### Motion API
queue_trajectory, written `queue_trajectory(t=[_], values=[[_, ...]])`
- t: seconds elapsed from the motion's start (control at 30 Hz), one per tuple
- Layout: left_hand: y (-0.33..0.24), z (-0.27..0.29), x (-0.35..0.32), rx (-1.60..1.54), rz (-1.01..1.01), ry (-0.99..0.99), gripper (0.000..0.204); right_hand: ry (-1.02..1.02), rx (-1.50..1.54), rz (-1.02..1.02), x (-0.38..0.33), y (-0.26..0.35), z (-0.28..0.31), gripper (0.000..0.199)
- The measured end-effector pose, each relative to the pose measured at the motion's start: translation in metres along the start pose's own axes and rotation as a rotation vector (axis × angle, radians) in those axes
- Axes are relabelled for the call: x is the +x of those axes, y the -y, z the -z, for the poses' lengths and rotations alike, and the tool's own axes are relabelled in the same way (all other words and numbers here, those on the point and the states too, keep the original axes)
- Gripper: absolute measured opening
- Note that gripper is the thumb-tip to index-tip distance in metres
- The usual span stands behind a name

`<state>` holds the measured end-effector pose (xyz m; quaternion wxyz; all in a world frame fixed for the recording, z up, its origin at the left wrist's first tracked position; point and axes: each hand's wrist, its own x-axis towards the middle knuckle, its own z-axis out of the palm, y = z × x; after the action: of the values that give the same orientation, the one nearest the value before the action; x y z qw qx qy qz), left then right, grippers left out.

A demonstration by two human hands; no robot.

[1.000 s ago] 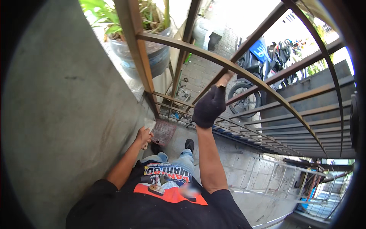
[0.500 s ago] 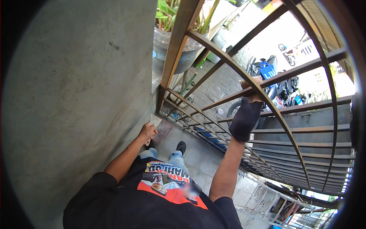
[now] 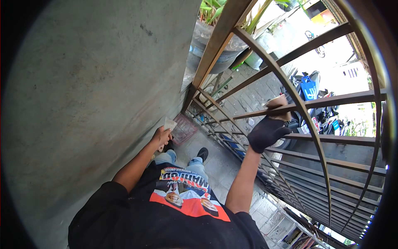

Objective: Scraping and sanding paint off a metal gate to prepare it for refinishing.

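Observation:
My right hand (image 3: pixel 267 133), in a black glove, is closed round a brown piece that looks like folded sandpaper (image 3: pixel 277 101). The piece wraps over a slanting bar of the brown metal gate (image 3: pixel 244 114), a little left of where a curved bar crosses. Down by the wall, my bare left hand (image 3: pixel 162 136) grips a putty knife. Its pale, flat blade (image 3: pixel 169 123) points away from me, and the end of a light handle (image 3: pixel 161 148) shows below the fist.
A bare grey wall (image 3: pixel 103 83) rises on my left. Beyond the gate stand a potted plant (image 3: pixel 219 54) and parked motorcycles with a blue bag (image 3: pixel 309 88). A reddish mat (image 3: pixel 184 130) lies on the floor ahead of my feet. Metal frames (image 3: pixel 286 232) are at lower right.
My right hand has slid left along the gate bar with the brown piece, away from the curved bar. The view has shifted, moving the wall and gate rightward. My left hand keeps its grip.

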<state>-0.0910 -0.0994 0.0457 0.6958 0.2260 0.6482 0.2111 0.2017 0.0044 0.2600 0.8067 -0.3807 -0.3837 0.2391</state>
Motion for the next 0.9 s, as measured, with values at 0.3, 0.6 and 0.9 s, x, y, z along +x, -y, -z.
queue_trajectory(t=[0.3,0.6,0.9], values=[[-0.022,-0.027,0.007,-0.028,-0.108,-0.024,0.017,0.321,0.041,-0.234,-0.004,-0.029,0.031,0.088],[-0.023,-0.056,0.007,0.156,-0.138,-0.067,0.02,0.473,-0.617,-0.166,-0.064,-0.117,0.113,0.066],[-0.014,-0.055,0.002,0.121,-0.12,-0.122,0.017,0.603,-0.921,-0.067,-0.055,-0.109,0.134,0.036]])
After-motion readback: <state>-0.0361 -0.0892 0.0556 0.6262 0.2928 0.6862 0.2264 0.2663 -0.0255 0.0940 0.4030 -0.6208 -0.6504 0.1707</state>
